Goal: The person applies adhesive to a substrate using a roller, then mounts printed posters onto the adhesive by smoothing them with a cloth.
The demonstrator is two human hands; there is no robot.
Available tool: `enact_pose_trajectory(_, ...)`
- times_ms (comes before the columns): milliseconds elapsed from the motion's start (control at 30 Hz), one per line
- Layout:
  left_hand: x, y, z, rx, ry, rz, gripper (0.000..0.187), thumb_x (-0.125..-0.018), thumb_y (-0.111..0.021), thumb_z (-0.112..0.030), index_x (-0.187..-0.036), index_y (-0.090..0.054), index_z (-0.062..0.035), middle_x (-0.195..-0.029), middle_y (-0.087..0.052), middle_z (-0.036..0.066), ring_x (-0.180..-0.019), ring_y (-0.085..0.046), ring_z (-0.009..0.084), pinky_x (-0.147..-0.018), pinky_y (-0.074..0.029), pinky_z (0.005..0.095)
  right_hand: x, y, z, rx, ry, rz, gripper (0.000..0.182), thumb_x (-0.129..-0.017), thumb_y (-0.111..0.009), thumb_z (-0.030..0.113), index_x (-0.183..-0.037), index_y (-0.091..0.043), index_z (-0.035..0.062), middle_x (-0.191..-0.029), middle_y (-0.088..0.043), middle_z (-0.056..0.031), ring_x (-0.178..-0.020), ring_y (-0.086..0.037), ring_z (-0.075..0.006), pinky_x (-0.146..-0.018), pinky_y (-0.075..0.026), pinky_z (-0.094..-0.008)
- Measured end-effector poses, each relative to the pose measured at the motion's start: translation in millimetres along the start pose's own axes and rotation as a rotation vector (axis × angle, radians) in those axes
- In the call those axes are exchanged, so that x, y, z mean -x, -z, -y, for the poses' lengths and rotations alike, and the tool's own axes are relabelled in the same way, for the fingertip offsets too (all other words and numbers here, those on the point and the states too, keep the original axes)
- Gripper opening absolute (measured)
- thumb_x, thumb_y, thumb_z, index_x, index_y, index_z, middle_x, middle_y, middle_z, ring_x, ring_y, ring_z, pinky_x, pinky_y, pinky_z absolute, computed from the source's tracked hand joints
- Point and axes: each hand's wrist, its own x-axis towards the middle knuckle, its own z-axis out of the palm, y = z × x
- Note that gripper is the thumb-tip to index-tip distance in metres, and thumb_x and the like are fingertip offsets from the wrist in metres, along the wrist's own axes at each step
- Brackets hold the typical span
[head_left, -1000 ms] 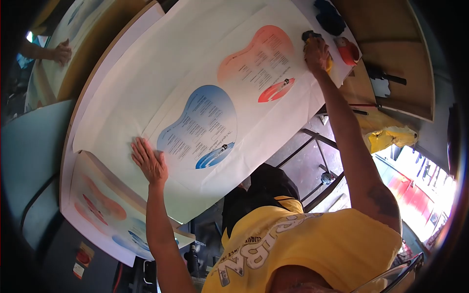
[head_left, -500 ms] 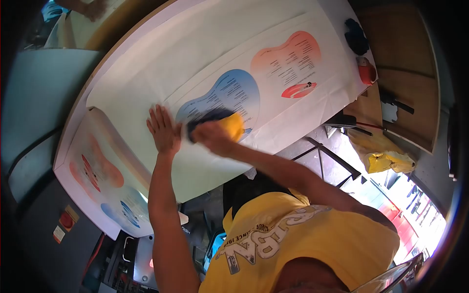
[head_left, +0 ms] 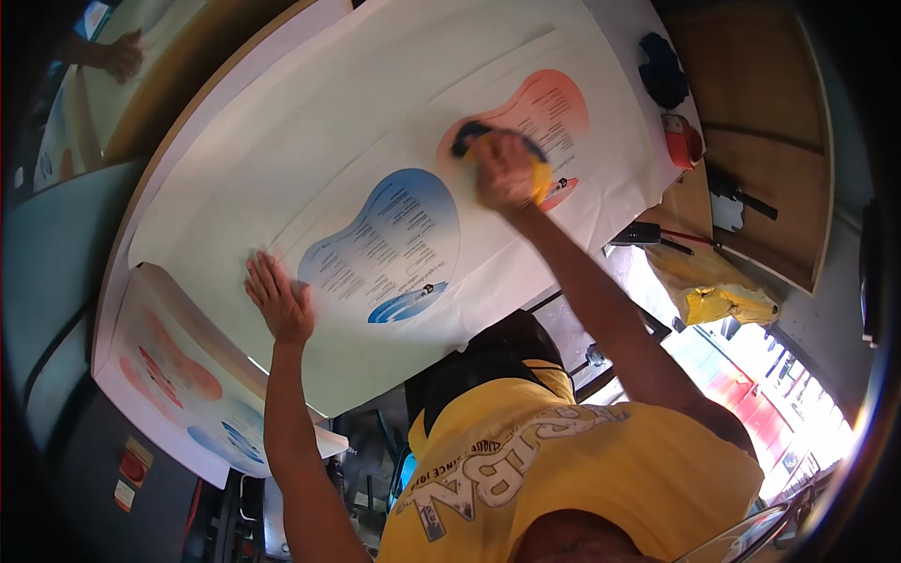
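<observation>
My left hand [head_left: 280, 298] lies flat with fingers stretched out on a large white sheet [head_left: 221, 202], left of a blue printed shape [head_left: 385, 239] with lines of text. A bunched cloth [head_left: 542, 180], dark blue and yellow, is under my right hand [head_left: 504, 167], whose fingers close over it. The cloth is pressed on the lower part of a red printed shape [head_left: 556, 103] and covers some of its text. Motion blurs the right hand slightly.
A curled sheet edge with printed shapes [head_left: 174, 361] lies at the table's left end. At the right end are a dark bunched cloth [head_left: 663, 70] and a red round object [head_left: 682, 141]. Beyond them stand a wooden shelf [head_left: 765, 113] and a yellow bag [head_left: 721, 305].
My right hand and the cloth have moved up and right, from the blue shape onto the red one. The left hand stays flat; the whole view has shifted somewhat.
</observation>
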Motion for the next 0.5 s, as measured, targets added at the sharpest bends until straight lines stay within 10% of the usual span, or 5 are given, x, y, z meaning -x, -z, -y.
enact_pose_trajectory(200,-4,-1,-1,-0.009,-0.019,-0.004,0.079,-0.099,-0.045,-0.039,-0.158,-0.017,0.0066,-0.166,-0.016,0.027,-0.153,-0.011,0.049,-0.12,-0.009,0.0641,-28,26,-196,0.378,-0.093,-0.005,0.038,-0.085,-0.063,0.005,-0.121,-0.061,0.0145,-0.115,-0.058,-0.0115,-0.103,-0.056,-0.0316,-0.089,-0.049,-0.0411)
enact_pose_trajectory(500,2,-2,4,0.044,0.05,-0.004,0.083,-0.093,-0.057,-0.039,-0.158,-0.024,0.0012,-0.166,-0.02,0.023,-0.153,-0.013,0.0479,-0.12,-0.012,0.0671,-64,37,-190,0.398,-0.376,-0.036,0.025,-0.094,-0.06,0.017,-0.117,-0.059,0.0103,-0.11,-0.058,-0.0141,-0.109,-0.057,-0.0355,-0.092,-0.05,-0.0481)
